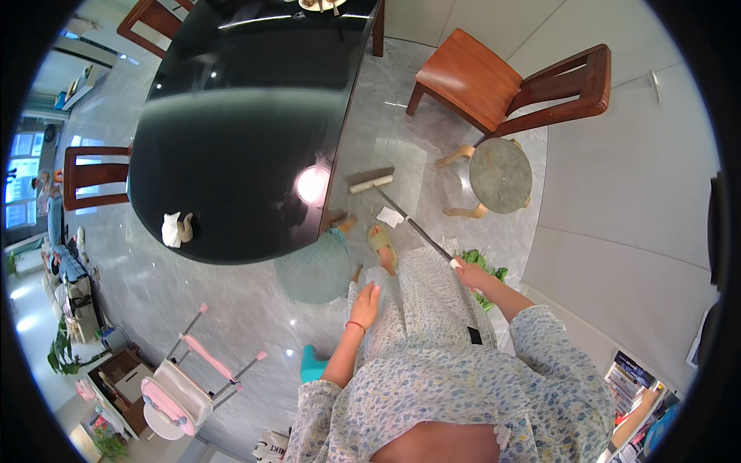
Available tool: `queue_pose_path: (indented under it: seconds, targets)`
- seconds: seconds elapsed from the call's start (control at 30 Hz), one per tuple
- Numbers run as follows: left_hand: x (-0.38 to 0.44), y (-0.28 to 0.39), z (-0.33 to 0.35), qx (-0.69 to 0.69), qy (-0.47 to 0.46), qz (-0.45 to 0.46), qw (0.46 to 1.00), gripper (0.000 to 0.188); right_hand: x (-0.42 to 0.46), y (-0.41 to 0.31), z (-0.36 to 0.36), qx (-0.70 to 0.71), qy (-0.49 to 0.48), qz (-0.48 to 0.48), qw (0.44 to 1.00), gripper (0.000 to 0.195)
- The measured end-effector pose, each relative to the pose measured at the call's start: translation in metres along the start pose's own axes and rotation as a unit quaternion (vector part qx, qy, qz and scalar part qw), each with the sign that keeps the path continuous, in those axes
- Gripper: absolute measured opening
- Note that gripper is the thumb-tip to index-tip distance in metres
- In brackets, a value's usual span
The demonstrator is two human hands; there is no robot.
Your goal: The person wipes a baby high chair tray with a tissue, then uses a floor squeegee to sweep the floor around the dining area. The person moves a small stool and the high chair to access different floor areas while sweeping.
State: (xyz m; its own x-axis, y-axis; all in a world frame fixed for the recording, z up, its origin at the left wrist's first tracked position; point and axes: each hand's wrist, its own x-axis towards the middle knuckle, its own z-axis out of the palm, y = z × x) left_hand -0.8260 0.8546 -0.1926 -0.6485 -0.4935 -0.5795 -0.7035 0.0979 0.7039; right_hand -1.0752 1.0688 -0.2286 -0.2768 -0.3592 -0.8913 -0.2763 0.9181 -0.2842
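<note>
My right hand [473, 274] grips the upper end of a long broom handle [419, 228]. The broom head [371, 181] rests on the grey tiled floor beside the black table, its bristles turned away from me. A crumpled white tissue [389, 217] lies on the floor just right of my slippered foot [381, 243], close to the handle. My left hand [365, 304] hangs in front of my thigh, holding nothing, with the fingers extended and close together and the thumb partly hidden.
A glossy black table [243, 150] bears a tissue [171, 230]. Under its near edge stands a round teal-covered stool [314, 272]. A wooden chair [469, 75] and a round-topped stool [501, 175] stand right. Leafy greens [474, 258] lie near my right hand; a pink high chair [179, 399] stands lower left.
</note>
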Motion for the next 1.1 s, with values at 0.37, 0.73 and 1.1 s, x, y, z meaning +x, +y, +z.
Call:
queue_pose_path:
  seconds: [0.37,0.73,1.1]
  targets:
    - [-0.087,-0.034,0.082,0.002,-0.006,-0.026,1.0,0.054,-0.116,0.073,-0.019,-0.117,0.003,-0.013,0.993,0.043]
    - [-0.148,-0.065,0.104,0.017,0.018,-0.025,0.999,0.052,-0.055,0.059,0.053,0.123,0.104,-0.085,0.983,0.043]
    - [-0.182,-0.089,0.099,0.006,-0.037,-0.06,0.998,0.054,-0.117,0.104,0.153,0.019,0.034,-0.074,0.997,0.043]
